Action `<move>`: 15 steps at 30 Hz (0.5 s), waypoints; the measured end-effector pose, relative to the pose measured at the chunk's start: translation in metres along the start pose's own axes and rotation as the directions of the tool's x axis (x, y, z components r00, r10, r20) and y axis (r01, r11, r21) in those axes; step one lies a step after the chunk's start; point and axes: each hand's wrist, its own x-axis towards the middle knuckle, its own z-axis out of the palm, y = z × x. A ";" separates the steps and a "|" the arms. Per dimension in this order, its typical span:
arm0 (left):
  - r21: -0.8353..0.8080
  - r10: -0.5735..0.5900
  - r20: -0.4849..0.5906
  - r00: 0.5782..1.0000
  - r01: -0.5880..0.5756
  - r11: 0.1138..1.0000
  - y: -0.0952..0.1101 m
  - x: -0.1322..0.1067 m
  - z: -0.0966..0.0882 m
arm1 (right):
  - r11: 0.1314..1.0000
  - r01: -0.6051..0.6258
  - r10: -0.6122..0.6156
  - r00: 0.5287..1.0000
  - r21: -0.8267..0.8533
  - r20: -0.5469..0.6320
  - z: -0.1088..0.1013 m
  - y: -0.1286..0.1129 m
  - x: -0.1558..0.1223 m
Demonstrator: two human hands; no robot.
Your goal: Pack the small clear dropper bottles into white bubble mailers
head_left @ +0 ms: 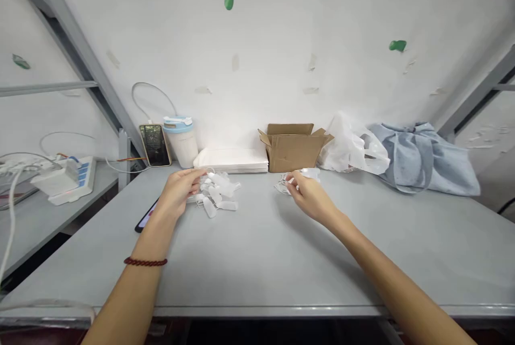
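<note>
A pile of translucent white tags (217, 189) with thin loops lies on the grey table, left of the middle. My left hand (179, 190) is at the pile's left edge, thumb and forefinger pinched on one white tag by its thin loop. Farther right, my right hand (308, 195) is closed over a smaller bunch of similar tags (311, 173), whose thin loops stick out to the left of the fingertips. The fingers partly hide this bunch. A dark phone (141, 221) lies flat, partly behind my left forearm.
Along the wall stand a propped phone (155, 145), a blue-lidded cup (181, 144), a stack of white sheets (231, 160), an open cardboard box (292, 152), a white plastic bag (341, 144) and a blue cloth bag (430, 160). A power strip (78, 178) sits left.
</note>
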 end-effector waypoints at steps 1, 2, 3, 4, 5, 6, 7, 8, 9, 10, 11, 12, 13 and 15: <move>0.057 -0.009 -0.013 1.000 0.010 0.998 -0.002 0.001 0.000 | 0.996 -0.004 0.004 1.000 -0.084 0.003 -0.003 0.002 0.002; 0.108 -0.005 -0.035 0.999 0.009 0.994 -0.003 0.001 0.001 | 0.987 -0.012 0.014 1.000 -0.158 0.010 -0.005 0.004 0.003; 0.146 0.013 -0.062 0.998 -0.004 0.989 -0.005 0.001 0.003 | 0.974 -0.023 0.029 0.999 -0.224 0.023 -0.006 0.005 0.004; 0.169 0.042 -0.094 0.995 -0.026 0.985 -0.007 0.001 0.006 | 0.958 -0.031 0.045 0.998 -0.285 0.043 -0.007 0.006 0.005; 0.180 0.078 -0.127 0.989 -0.054 0.982 -0.008 0.001 0.008 | 0.939 -0.035 0.060 0.996 -0.342 0.063 -0.007 0.007 0.005; 0.184 0.110 -0.150 0.983 -0.081 0.979 -0.009 0.001 0.011 | 0.918 -0.033 0.071 0.994 -0.395 0.083 -0.006 0.007 0.006; 0.187 0.135 -0.161 0.978 -0.104 0.977 -0.010 0.001 0.013 | 0.895 -0.026 0.079 0.992 -0.445 0.103 -0.004 0.007 0.005; 0.194 0.154 -0.161 0.975 -0.122 0.973 -0.011 0.001 0.015 | 0.874 -0.014 0.083 0.989 -0.486 0.121 -0.003 0.007 0.005; 0.211 0.171 -0.149 0.974 -0.138 0.968 -0.012 0.001 0.016 | 0.854 -0.003 0.087 0.987 -0.521 0.136 0.000 0.006 0.004; 0.233 0.188 -0.132 0.973 -0.154 0.960 -0.013 0.000 0.018 | 0.835 0.008 0.089 0.985 -0.550 0.150 0.002 0.005 0.004; 0.253 0.203 -0.112 0.973 -0.169 0.952 -0.014 -0.001 0.019 | 0.824 0.016 0.090 0.983 -0.566 0.159 0.003 0.004 0.003; 0.269 0.214 -0.092 0.972 -0.182 0.946 -0.015 -0.001 0.021 | 0.815 0.021 0.091 0.982 -0.579 0.163 0.005 0.004 0.003; 0.285 0.226 -0.067 0.972 -0.199 0.938 -0.017 -0.002 0.023 | 0.809 0.022 0.091 0.982 -0.587 0.163 0.006 0.003 0.003; 0.310 0.246 -0.011 0.969 -0.231 0.922 -0.021 -0.004 0.028 | 0.798 0.013 0.098 0.983 -0.603 0.152 0.006 0.003 0.003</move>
